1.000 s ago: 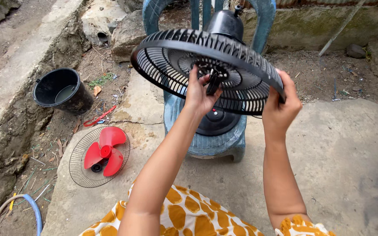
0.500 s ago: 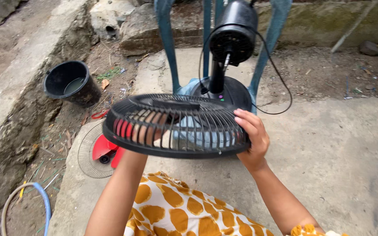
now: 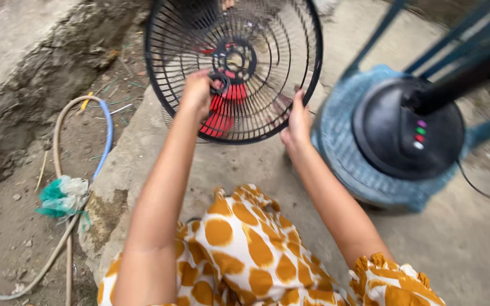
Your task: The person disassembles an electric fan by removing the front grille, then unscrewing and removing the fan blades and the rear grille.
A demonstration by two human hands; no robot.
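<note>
A round black wire fan guard [image 3: 267,62] is held tilted over the concrete slab at the top centre. My left hand [image 3: 198,90] grips the guard near its hub, where a small black ring sits by my fingers. My right hand [image 3: 299,122] holds the guard's lower right rim. Behind the wires the red fan blade [image 3: 222,110] lies on the ground. To the right, the fan's black round base [image 3: 406,133] with coloured buttons rests on a blue plastic chair seat [image 3: 336,147], its pole rising to the upper right.
A hose [image 3: 58,164] with a green-and-white rag [image 3: 63,195] loops over the dirt at left. A rough concrete ledge [image 3: 24,51] rises at upper left. A black cable [image 3: 483,190] trails at right. My orange-patterned clothing fills the bottom.
The guard came off the fan head and has been carried down and to the left. It now hangs over the red blade, and the view has swung left and downward.
</note>
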